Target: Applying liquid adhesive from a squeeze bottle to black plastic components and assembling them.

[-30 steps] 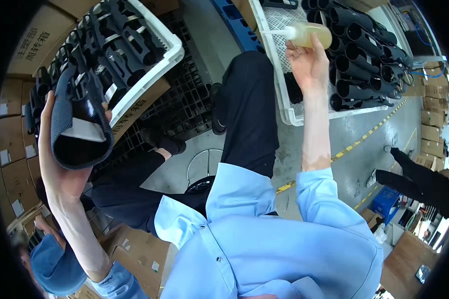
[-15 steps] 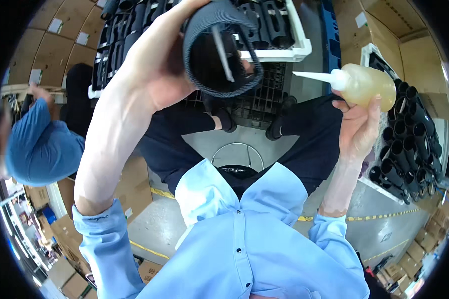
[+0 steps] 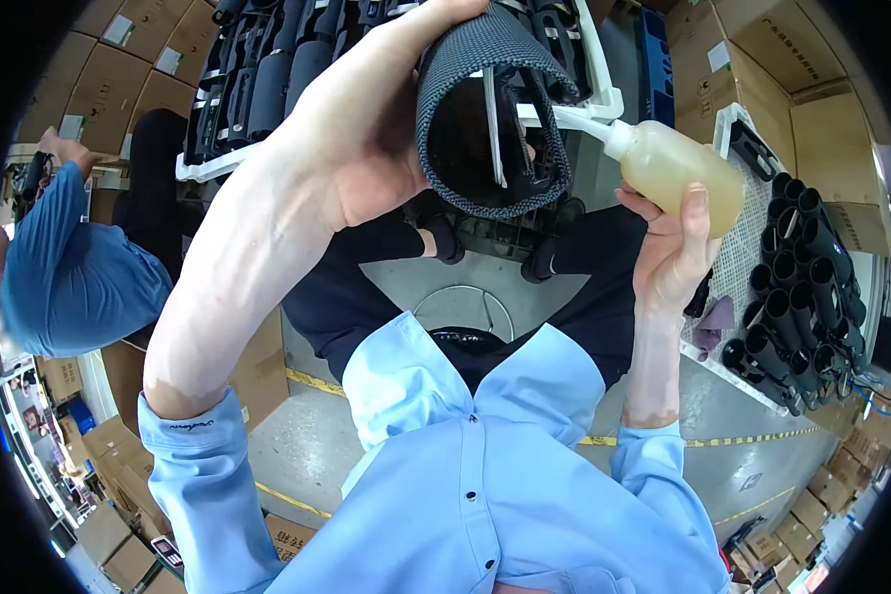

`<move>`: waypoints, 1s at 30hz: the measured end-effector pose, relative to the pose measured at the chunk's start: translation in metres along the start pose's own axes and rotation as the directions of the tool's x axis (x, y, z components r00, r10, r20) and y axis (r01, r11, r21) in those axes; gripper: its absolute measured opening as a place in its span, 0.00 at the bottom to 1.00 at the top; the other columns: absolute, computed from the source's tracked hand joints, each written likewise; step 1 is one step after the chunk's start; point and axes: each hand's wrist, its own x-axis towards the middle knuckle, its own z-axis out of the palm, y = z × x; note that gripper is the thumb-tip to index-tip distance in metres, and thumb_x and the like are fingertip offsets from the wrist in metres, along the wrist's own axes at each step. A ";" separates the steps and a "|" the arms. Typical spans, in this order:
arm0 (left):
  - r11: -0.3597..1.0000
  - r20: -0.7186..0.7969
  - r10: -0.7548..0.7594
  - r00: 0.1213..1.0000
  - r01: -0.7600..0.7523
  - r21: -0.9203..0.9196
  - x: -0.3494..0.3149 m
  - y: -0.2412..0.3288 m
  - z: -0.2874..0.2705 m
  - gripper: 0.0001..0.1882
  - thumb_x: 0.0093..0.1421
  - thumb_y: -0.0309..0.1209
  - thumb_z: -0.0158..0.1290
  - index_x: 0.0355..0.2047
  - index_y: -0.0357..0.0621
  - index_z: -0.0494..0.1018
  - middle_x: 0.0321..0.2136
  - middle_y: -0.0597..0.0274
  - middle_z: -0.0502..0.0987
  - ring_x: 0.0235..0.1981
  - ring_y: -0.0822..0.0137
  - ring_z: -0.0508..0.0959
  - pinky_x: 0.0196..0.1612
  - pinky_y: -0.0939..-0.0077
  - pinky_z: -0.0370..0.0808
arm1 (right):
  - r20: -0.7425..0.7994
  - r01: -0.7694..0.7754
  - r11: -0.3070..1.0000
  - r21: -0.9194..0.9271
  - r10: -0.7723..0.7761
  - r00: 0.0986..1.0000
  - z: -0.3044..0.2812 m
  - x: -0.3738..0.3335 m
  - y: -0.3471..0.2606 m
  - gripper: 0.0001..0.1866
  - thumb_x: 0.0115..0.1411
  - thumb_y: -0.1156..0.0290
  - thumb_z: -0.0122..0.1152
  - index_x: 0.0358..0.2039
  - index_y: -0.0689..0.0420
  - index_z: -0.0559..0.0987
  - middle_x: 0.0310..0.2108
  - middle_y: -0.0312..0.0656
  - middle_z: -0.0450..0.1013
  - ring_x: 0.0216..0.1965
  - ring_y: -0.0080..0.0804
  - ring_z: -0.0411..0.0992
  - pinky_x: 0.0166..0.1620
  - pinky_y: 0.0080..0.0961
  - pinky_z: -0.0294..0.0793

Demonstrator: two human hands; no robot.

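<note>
My left hand (image 3: 371,163) is wrapped round a black, woven-textured sleeve (image 3: 485,49), held up with its open end toward me. A pale, flat strip (image 3: 494,129) runs across the dark inside of the sleeve, and its right edge has a loose overlapping flap. In my right hand (image 3: 678,247) is a squeeze bottle (image 3: 685,176) of yellowish liquid, tilted on its side. Its white nozzle (image 3: 586,126) points left and reaches the sleeve's right edge; whether the tip touches it I cannot tell. Several of my left fingers are hidden behind the sleeve.
A white-rimmed crate (image 3: 604,94) full of black parts stands ahead. To the right, a white tray (image 3: 703,342) carries several black tubes (image 3: 802,287) and a purple cloth (image 3: 714,325). A co-worker in a blue top (image 3: 84,282) sits at left. Cardboard boxes (image 3: 99,94) are stacked on both sides.
The bottle has moved left in my right hand, bringing its nozzle to the sleeve's edge. My left hand and the sleeve have shifted right and slightly down.
</note>
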 end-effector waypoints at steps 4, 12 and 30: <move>0.999 0.019 -0.006 1.000 0.005 0.036 -0.001 -0.002 0.005 0.46 0.62 0.54 0.57 0.67 0.35 0.53 0.60 0.37 0.60 0.56 0.49 0.66 0.53 0.56 0.67 | -0.028 0.065 0.997 -0.049 -0.066 0.997 0.002 -0.004 0.003 0.35 0.61 0.64 0.66 0.64 0.64 0.62 0.52 0.53 0.69 0.47 0.44 0.75 0.49 0.34 0.78; 0.997 0.037 -0.015 0.999 0.012 0.072 -0.002 -0.004 0.008 0.47 0.62 0.55 0.56 0.68 0.35 0.52 0.60 0.37 0.60 0.58 0.49 0.64 0.54 0.56 0.67 | 0.013 0.143 0.980 -0.138 -0.142 0.990 0.003 -0.003 0.006 0.38 0.57 0.66 0.70 0.64 0.63 0.63 0.53 0.51 0.67 0.51 0.43 0.72 0.56 0.35 0.72; 0.992 0.046 -0.058 0.997 0.053 0.111 -0.001 -0.001 0.005 0.46 0.62 0.55 0.56 0.68 0.35 0.52 0.61 0.37 0.60 0.57 0.49 0.65 0.52 0.58 0.67 | 0.152 0.310 0.877 -0.367 -0.272 0.950 0.012 0.013 0.001 0.41 0.54 0.62 0.73 0.63 0.58 0.62 0.55 0.50 0.65 0.52 0.44 0.71 0.53 0.34 0.75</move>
